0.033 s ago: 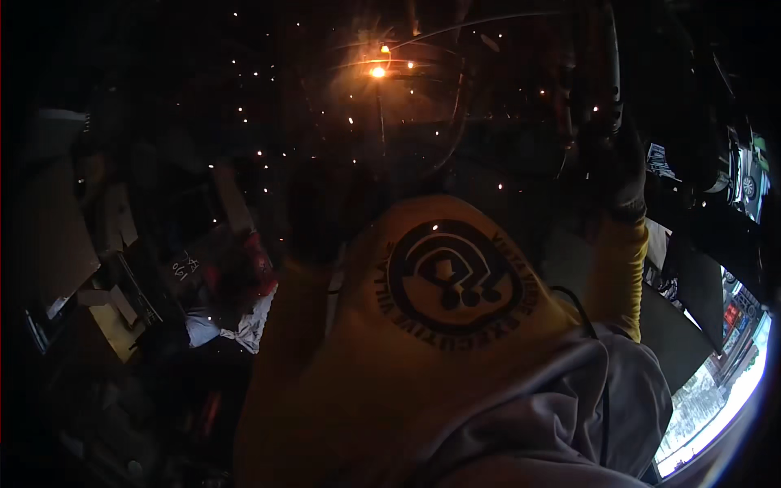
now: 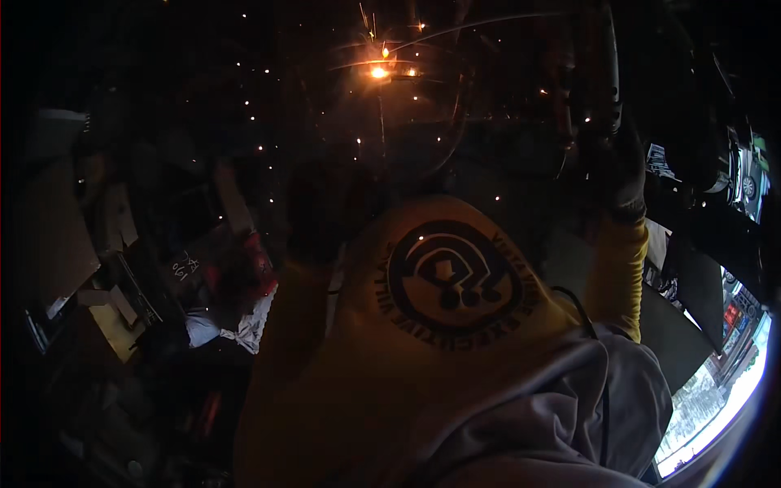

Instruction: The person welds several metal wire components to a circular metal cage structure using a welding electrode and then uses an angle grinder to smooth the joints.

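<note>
A bright orange welding glow [image 2: 378, 72] burns at the top middle, with sparks falling below it. From the glow, a thin curved rod [image 2: 480, 19] runs right toward the upper end of a long tool [image 2: 612, 77], which looks like a welding electrode holder. My right hand [image 2: 625, 175], in a dark glove, is closed around the lower part of this holder. Darkness swallows my left hand beyond its yellow sleeve [image 2: 303, 297], left of my torso; its fingers and anything in them cannot be made out. Faint thin metal lines surround the glow, their shape mostly lost in shadow.
Cardboard pieces [image 2: 57, 220], a red item [image 2: 252, 268] and a crumpled white cloth or bag [image 2: 248, 325] lie at the left. Dark panels [image 2: 675, 333] stand at the right, before a bright outdoor strip with a vehicle [image 2: 749, 185]. A dark cord [image 2: 582, 309] hangs beside my right arm.
The sparks have shifted, with more shooting upward above the glow. The haze around the glow is dimmer. Both arms and the holder have stayed in place.
</note>
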`<action>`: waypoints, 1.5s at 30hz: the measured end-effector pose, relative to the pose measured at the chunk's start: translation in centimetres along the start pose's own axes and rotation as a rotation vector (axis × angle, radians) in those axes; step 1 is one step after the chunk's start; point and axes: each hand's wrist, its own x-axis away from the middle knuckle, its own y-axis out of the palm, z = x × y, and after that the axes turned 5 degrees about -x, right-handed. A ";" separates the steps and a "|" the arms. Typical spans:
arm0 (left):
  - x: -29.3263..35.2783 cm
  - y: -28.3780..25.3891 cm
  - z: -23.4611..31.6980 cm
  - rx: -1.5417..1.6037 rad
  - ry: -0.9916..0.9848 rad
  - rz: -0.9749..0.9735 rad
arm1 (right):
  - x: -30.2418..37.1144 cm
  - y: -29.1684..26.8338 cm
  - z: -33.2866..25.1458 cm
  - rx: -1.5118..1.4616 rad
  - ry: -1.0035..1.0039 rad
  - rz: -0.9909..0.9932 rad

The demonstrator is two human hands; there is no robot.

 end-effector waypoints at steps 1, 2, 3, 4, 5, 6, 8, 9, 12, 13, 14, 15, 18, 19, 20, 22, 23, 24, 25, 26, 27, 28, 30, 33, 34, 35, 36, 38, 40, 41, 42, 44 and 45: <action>-0.5 -0.2 0.0 -0.052 0.084 0.045 | -0.1 0.0 -0.1 0.028 0.009 0.001; -0.2 -0.3 -0.4 -0.045 0.089 0.053 | 0.0 0.0 -0.3 0.051 0.037 0.026; 0.0 -0.3 -0.6 -0.039 0.095 0.060 | 0.0 0.1 -0.4 0.058 0.043 0.033; 0.1 0.0 -0.5 -0.024 0.083 0.089 | 0.0 0.2 -0.6 0.066 0.050 0.040; 0.2 0.4 -0.6 -0.008 0.070 0.118 | -0.1 0.4 -0.7 0.058 0.036 0.029; 0.3 0.6 -0.6 0.008 0.058 0.146 | -0.1 0.4 -0.8 0.055 0.036 0.015; 0.3 0.6 -0.5 0.016 0.065 0.140 | -0.2 0.2 -1.0 0.056 0.050 -0.014; 0.4 0.7 -0.5 0.021 0.068 0.136 | -0.2 0.1 -1.0 0.064 0.053 -0.019; 0.5 1.0 -0.3 0.045 0.036 0.172 | -0.2 0.2 -1.0 0.082 0.043 -0.009; 0.5 1.0 -0.2 0.044 0.040 0.181 | -0.2 0.3 -0.9 0.077 0.039 0.000; 0.4 1.0 0.0 0.044 0.042 0.191 | -0.1 0.5 -0.9 0.054 0.041 0.011; 0.3 1.0 0.1 0.044 0.044 0.201 | -0.1 0.5 -0.9 0.045 0.040 0.018; 0.5 1.2 0.0 0.034 0.037 0.195 | 0.0 0.5 -0.9 0.047 0.060 0.024; 0.5 1.1 0.0 0.028 0.043 0.182 | 0.0 0.4 -0.9 0.053 0.080 0.019; 0.4 0.9 0.0 0.024 0.048 0.167 | 0.2 -0.2 -0.9 0.061 0.125 0.006; 0.4 0.8 0.0 0.023 0.063 0.158 | 0.3 -0.3 -1.0 0.070 0.158 0.001; 0.3 0.8 -0.1 0.028 0.074 0.163 | 0.2 -0.1 -1.0 0.071 0.146 0.011; 0.3 0.9 -0.1 0.032 0.085 0.169 | 0.2 0.0 -1.0 0.073 0.134 0.021; 0.3 0.9 -0.1 0.019 0.077 0.157 | 0.3 -0.1 -1.0 0.066 0.134 0.016; 0.4 0.9 -0.2 0.007 0.068 0.144 | 0.3 -0.3 -0.9 0.059 0.135 0.012; 0.5 0.9 -0.2 -0.005 0.060 0.131 | 0.3 -0.4 -0.8 0.053 0.136 0.008; 0.5 1.0 -0.3 -0.017 0.062 0.121 | 0.4 -0.4 -0.7 0.075 0.109 0.024; 0.5 1.0 -0.4 -0.011 0.051 0.091 | 0.6 -0.3 -0.3 0.094 0.081 0.039; 0.3 0.9 -0.6 0.009 0.035 0.073 | 0.8 -0.4 0.3 0.114 0.048 0.089; 0.3 1.0 -0.7 0.014 0.030 0.064 | 1.1 -1.3 1.1 0.150 0.029 0.089; 0.3 1.0 -0.7 0.025 0.019 0.059 | 1.2 -2.0 1.6 0.171 0.011 0.061; 0.4 0.9 -0.6 0.043 0.004 0.053 | 1.1 -2.6 2.1 0.193 -0.008 0.034; 0.4 1.0 -0.9 0.085 -0.027 0.032 | 1.2 -2.9 2.7 0.142 0.001 0.015; 0.6 1.3 -1.1 0.155 -0.078 0.005 | 1.3 -2.9 2.9 0.062 0.034 0.032; 0.8 1.4 -1.1 0.188 -0.109 -0.003 | 1.2 -2.7 2.9 0.052 0.037 0.036; 1.0 1.5 -1.2 0.233 -0.145 -0.015 | 1.1 -2.3 2.8 0.015 0.007 0.021; 1.8 1.7 -1.7 0.397 -0.286 -0.054 | 0.8 -1.3 2.2 -0.060 -0.051 -0.014; 2.3 2.0 -1.9 0.484 -0.359 -0.067 | 0.5 -0.8 1.2 0.042 -0.059 -0.009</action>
